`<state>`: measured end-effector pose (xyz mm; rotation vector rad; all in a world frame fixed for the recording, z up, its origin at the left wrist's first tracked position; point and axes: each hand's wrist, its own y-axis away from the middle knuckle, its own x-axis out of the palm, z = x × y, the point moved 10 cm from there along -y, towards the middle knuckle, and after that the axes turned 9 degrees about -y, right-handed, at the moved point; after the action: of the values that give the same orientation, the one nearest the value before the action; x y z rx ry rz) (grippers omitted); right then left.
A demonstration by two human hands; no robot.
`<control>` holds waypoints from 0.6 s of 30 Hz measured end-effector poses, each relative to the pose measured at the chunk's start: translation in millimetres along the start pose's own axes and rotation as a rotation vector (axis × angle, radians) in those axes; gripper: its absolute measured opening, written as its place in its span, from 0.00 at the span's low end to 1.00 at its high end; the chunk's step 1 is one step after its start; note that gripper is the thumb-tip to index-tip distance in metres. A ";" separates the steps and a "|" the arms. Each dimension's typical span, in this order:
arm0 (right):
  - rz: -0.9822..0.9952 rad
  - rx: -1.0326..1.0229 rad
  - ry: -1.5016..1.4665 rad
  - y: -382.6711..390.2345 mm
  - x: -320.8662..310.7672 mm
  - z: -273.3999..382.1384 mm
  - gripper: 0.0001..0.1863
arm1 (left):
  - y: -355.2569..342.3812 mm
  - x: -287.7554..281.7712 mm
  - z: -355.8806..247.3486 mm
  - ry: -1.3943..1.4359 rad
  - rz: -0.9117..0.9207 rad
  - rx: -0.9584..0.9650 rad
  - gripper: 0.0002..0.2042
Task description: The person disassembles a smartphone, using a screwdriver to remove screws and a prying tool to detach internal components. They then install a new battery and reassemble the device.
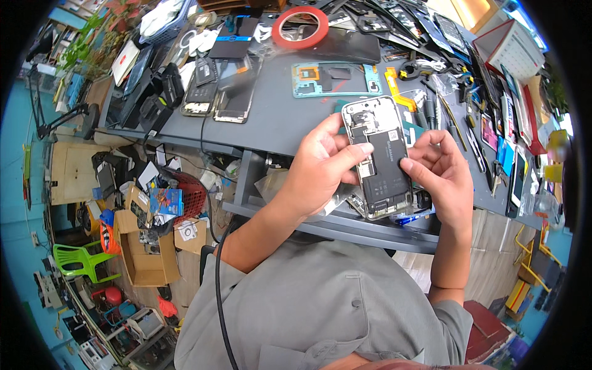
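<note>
Between my two hands, above the desk's front edge, is an opened smartphone [388,154] with its back cover off. It stands slightly tilted, showing a black battery and, at the top, bare circuit parts. My left hand [327,161] grips its left side, with the thumb lying over the inner parts beside the battery. My right hand [441,169] closes on the right edge, thumb against the battery's side and fingers behind. The fingers behind the phone are partly hidden. Just beyond it lies a turquoise phone frame [370,88], with an orange flex strip [399,92] beside it.
Below the phone an open drawer [333,229] holds assorted parts. On the grey desk [274,129] lie dismantled phones [233,102] at left and a red tape roll [300,28] at the back. Tools [472,145] and phone parts crowd the right. A black cable [219,296] runs down past my left arm.
</note>
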<state>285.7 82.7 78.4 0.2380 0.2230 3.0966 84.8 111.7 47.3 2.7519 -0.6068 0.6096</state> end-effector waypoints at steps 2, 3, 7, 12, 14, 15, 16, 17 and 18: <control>-0.041 -0.173 0.316 -2.6 -0.2 19.4 0.15 | -1.6 -2.7 5.2 0.018 -0.036 0.011 0.25; -0.077 -0.289 0.425 -0.3 5.3 35.3 0.14 | -2.0 -2.4 6.7 0.020 -0.050 0.020 0.25; -0.090 -0.707 0.720 14.1 41.5 72.6 0.13 | -0.6 1.2 12.7 0.035 -0.074 0.042 0.25; -0.041 -0.874 0.811 18.4 78.2 59.9 0.15 | 2.3 7.4 13.9 -0.055 -0.077 0.095 0.29; -0.041 -0.921 0.825 18.4 82.1 54.6 0.15 | 5.2 10.5 15.3 -0.041 -0.050 0.110 0.31; -0.047 -0.929 0.823 18.6 83.0 51.8 0.15 | 6.7 12.2 15.7 -0.034 -0.038 0.118 0.32; -0.054 -0.936 0.821 19.1 83.3 49.9 0.15 | 7.9 13.8 15.3 -0.027 -0.032 0.135 0.32; -0.056 -0.933 0.826 18.6 83.5 48.0 0.15 | 8.2 15.7 15.0 -0.020 -0.024 0.151 0.33; -0.058 -0.929 0.831 18.2 83.5 46.3 0.15 | 8.5 16.9 14.3 -0.013 -0.016 0.167 0.33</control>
<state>210.1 74.4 138.9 -1.0172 -1.1219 2.6526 99.9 93.7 43.7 2.9152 -0.5591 0.6671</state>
